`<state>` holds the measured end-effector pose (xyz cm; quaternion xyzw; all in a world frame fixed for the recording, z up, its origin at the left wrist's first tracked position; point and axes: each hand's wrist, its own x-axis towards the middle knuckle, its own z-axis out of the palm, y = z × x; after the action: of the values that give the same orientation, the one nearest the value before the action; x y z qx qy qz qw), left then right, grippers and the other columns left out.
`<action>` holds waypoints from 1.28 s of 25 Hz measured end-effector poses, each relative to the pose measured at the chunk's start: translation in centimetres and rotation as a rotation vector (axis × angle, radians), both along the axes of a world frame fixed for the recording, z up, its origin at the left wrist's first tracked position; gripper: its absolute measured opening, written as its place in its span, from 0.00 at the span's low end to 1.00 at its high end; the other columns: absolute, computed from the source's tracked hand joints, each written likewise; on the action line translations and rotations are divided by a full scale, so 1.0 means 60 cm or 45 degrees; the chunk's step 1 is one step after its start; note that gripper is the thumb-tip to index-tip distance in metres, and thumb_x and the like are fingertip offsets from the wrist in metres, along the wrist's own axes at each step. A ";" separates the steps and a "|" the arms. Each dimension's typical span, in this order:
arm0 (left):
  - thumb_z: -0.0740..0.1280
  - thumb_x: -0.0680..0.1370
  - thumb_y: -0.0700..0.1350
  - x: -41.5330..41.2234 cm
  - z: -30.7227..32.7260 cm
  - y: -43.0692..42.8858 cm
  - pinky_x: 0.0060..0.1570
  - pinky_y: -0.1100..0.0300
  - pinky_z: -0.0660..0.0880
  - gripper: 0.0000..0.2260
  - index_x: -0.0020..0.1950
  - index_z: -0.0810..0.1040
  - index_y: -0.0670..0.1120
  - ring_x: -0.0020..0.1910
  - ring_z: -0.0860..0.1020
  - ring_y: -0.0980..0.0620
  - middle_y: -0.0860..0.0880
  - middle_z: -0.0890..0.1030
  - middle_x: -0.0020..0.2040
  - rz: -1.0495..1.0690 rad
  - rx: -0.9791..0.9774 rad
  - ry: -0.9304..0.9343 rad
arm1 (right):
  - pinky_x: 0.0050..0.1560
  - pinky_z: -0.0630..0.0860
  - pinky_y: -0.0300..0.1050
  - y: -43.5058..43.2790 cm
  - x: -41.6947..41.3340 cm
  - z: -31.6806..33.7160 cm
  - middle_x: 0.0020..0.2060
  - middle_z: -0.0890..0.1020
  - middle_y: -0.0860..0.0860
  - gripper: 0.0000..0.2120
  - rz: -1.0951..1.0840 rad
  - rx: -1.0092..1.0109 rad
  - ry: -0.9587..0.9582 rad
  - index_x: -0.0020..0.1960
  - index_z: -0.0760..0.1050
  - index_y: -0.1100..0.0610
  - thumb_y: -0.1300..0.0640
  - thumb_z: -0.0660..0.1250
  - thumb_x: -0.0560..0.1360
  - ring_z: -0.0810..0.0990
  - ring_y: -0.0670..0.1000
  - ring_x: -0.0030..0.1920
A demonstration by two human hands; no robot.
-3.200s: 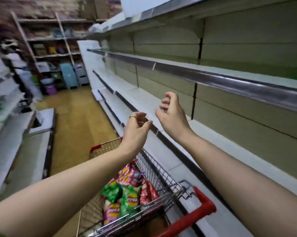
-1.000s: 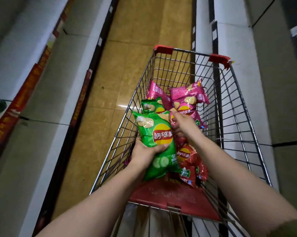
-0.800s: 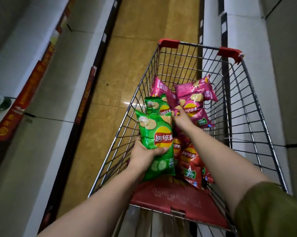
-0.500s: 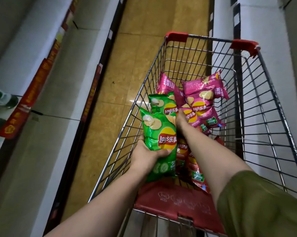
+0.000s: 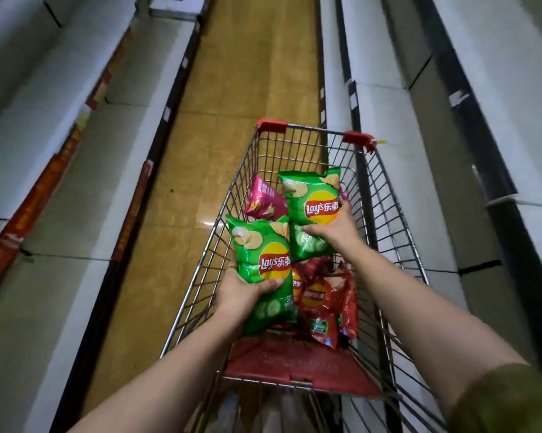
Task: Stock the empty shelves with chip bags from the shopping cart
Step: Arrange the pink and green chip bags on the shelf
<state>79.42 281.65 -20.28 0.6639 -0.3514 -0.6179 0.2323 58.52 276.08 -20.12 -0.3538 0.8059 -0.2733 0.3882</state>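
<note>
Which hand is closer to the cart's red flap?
Left. The left hand grips a green bag just beyond the red flap; the right hand holds a second green bag farther up the cart.

I see a dim aisle: tan tiled floor [image 5: 232, 89] between pale shelves [image 5: 60, 214], red strips [image 5: 132, 210] edging the left ones.

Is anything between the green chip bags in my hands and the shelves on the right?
Only the cart's right wire wall stands between. The left hand grips one green bag, the right hand another; the shelves beyond look bare.
</note>
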 end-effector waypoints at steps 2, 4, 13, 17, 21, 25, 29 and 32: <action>0.82 0.57 0.42 -0.006 0.033 0.002 0.53 0.50 0.79 0.27 0.51 0.75 0.49 0.47 0.83 0.47 0.46 0.84 0.49 -0.032 -0.064 0.053 | 0.65 0.69 0.53 0.024 -0.012 0.066 0.63 0.73 0.57 0.50 0.007 -0.026 0.057 0.72 0.54 0.58 0.54 0.80 0.60 0.73 0.57 0.63; 0.81 0.60 0.39 -0.010 0.069 0.001 0.52 0.53 0.79 0.25 0.53 0.75 0.47 0.46 0.82 0.47 0.46 0.83 0.49 -0.056 -0.130 0.115 | 0.62 0.70 0.48 0.052 -0.011 0.128 0.62 0.74 0.56 0.48 0.017 -0.094 0.144 0.71 0.56 0.58 0.54 0.80 0.60 0.74 0.56 0.62; 0.79 0.62 0.39 -0.013 0.248 0.006 0.53 0.49 0.79 0.28 0.59 0.73 0.44 0.47 0.82 0.46 0.45 0.83 0.50 -0.217 -0.305 0.452 | 0.53 0.74 0.44 0.187 0.042 0.391 0.52 0.76 0.48 0.41 -0.033 -0.383 0.323 0.65 0.64 0.55 0.47 0.80 0.59 0.77 0.50 0.54; 0.78 0.63 0.40 -0.030 0.331 0.029 0.47 0.53 0.79 0.25 0.58 0.76 0.42 0.46 0.83 0.46 0.43 0.83 0.50 -0.322 -0.357 0.623 | 0.50 0.73 0.42 0.267 0.066 0.495 0.54 0.78 0.49 0.39 -0.142 -0.478 0.473 0.63 0.65 0.53 0.44 0.79 0.60 0.77 0.50 0.51; 0.77 0.56 0.45 -0.069 0.437 0.054 0.45 0.52 0.79 0.33 0.60 0.74 0.42 0.47 0.83 0.44 0.42 0.83 0.51 -0.491 -0.446 0.834 | 0.49 0.72 0.42 0.349 0.074 0.587 0.51 0.74 0.47 0.34 -0.306 -0.624 0.571 0.62 0.63 0.53 0.41 0.75 0.64 0.75 0.49 0.50; 0.76 0.61 0.42 -0.123 0.541 0.122 0.45 0.53 0.78 0.30 0.62 0.73 0.42 0.49 0.82 0.44 0.43 0.83 0.52 -0.684 -0.571 0.992 | 0.52 0.74 0.45 0.456 0.072 0.671 0.55 0.75 0.49 0.28 -0.452 -0.764 0.562 0.58 0.61 0.51 0.38 0.69 0.68 0.76 0.48 0.51; 0.77 0.63 0.37 -0.161 0.636 0.215 0.42 0.53 0.81 0.23 0.56 0.77 0.40 0.44 0.83 0.42 0.40 0.84 0.48 -0.955 -0.685 1.086 | 0.58 0.71 0.46 0.579 0.073 0.743 0.58 0.74 0.51 0.24 -0.618 -0.801 0.621 0.58 0.60 0.51 0.41 0.67 0.71 0.74 0.50 0.57; 0.78 0.61 0.37 -0.177 0.692 0.281 0.40 0.53 0.82 0.24 0.54 0.78 0.39 0.43 0.84 0.41 0.39 0.84 0.46 -1.175 -0.684 1.122 | 0.58 0.73 0.48 0.675 0.072 0.785 0.56 0.76 0.51 0.25 -0.767 -0.776 0.701 0.57 0.63 0.52 0.39 0.67 0.70 0.76 0.51 0.55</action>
<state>68.79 298.53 21.23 0.0532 -0.6117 -0.7571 0.2232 62.83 316.56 27.00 -0.2617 0.8282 -0.4925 -0.0557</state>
